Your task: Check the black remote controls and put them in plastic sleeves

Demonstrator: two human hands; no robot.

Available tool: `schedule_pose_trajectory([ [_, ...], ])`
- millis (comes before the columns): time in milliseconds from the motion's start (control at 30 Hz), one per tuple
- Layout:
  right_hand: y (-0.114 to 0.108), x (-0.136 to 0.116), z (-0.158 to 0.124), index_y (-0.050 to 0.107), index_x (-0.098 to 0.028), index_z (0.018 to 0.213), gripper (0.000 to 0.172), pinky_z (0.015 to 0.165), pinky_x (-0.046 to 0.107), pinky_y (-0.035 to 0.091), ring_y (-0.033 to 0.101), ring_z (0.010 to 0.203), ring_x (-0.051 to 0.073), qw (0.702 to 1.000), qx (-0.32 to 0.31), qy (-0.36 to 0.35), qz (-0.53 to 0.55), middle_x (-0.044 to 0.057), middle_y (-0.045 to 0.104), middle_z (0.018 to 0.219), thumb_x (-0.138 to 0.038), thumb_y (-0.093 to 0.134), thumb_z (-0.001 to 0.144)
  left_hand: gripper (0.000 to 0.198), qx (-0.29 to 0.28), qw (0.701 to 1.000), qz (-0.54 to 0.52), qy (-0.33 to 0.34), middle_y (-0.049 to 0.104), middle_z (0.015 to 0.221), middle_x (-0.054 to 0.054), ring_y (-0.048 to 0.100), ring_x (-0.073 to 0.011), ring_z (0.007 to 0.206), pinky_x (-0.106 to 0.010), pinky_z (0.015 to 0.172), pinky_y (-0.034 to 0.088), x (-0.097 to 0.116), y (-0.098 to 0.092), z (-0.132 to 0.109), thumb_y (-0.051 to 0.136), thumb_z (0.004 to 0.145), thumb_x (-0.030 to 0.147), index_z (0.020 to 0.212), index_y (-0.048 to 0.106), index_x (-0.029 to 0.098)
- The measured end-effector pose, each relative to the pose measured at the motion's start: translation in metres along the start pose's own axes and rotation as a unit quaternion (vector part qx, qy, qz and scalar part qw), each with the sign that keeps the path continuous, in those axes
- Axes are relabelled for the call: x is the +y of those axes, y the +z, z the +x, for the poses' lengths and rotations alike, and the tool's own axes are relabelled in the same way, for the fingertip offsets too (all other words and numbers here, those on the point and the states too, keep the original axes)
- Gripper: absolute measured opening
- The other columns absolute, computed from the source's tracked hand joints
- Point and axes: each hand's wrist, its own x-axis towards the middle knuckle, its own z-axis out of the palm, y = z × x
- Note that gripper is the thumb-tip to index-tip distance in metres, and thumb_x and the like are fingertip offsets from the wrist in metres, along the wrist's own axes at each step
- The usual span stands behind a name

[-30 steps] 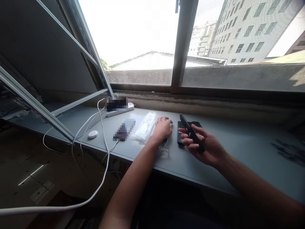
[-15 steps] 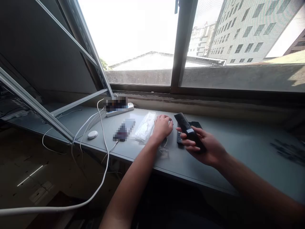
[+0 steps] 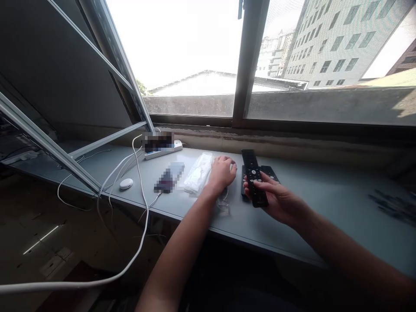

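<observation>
My right hand (image 3: 279, 197) is wrapped round a black remote control (image 3: 249, 161), its button side facing up and the thumb resting on the buttons. Below that remote, two more black remotes lie on the table: one (image 3: 243, 184) mostly covered by it, the other (image 3: 270, 172) showing to its right. My left hand (image 3: 223, 171) rests on the table with loosely bent fingers, holding nothing that I can see. Against its left side lies a white package in clear plastic (image 3: 199, 174). A clear plastic piece (image 3: 224, 208) sits beside the left wrist.
The grey table (image 3: 325, 208) runs along a window. To the left are a blurred phone (image 3: 169, 177) on a cable, a small white rounded case (image 3: 126, 183), a white power strip (image 3: 165, 150) and a looping white cable (image 3: 145, 225). A metal frame (image 3: 107, 138) stands at the left.
My right hand has turned the remote over, so its buttons now face up instead of its back, and the remote stands more upright in view. The left hand has hardly moved.
</observation>
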Motion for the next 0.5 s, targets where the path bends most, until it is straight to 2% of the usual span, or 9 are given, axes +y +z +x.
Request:
schedule_pose_trajectory([
  [267, -0.0031, 0.0031, 0.0022, 0.087, -0.030, 0.114, 0.045, 0.107, 0.043, 0.060, 0.080, 0.114, 0.027, 0.994, -0.008, -0.071, -0.079, 0.003, 0.086, 0.118, -0.021, 0.106, 0.074, 0.029, 0.012, 1.000, -0.005, 0.013, 0.073, 0.136, -0.011, 0.058, -0.0284, 0.138, -0.043, 0.126, 0.045, -0.0030, 0.0023, -0.0007, 0.054, 0.110, 0.030, 0.117, 0.081, 0.022],
  [367, -0.0062, 0.0054, 0.0054, 0.089, -0.030, 0.107, 0.040, 0.118, 0.043, 0.053, 0.077, 0.125, 0.027, 0.991, -0.011, -0.096, -0.089, 0.002, 0.086, 0.117, -0.023, 0.107, 0.073, 0.027, 0.012, 1.000, -0.007, 0.014, 0.073, 0.136, -0.011, 0.059, -0.0287, 0.138, -0.042, 0.126, 0.045, -0.0039, 0.0038, 0.0003, 0.056, 0.109, 0.029, 0.116, 0.081, 0.021],
  [500, -0.0077, 0.0058, 0.0059, 0.089, -0.029, 0.097, 0.030, 0.120, 0.044, 0.050, 0.072, 0.132, 0.028, 0.984, -0.013, -0.129, -0.119, 0.006, 0.086, 0.125, -0.027, 0.108, 0.073, 0.026, -0.003, 1.000, -0.003, 0.005, 0.072, 0.138, -0.011, 0.058, -0.0298, 0.139, -0.044, 0.125, 0.046, -0.0036, 0.0038, 0.0013, 0.058, 0.108, 0.030, 0.116, 0.081, 0.022],
])
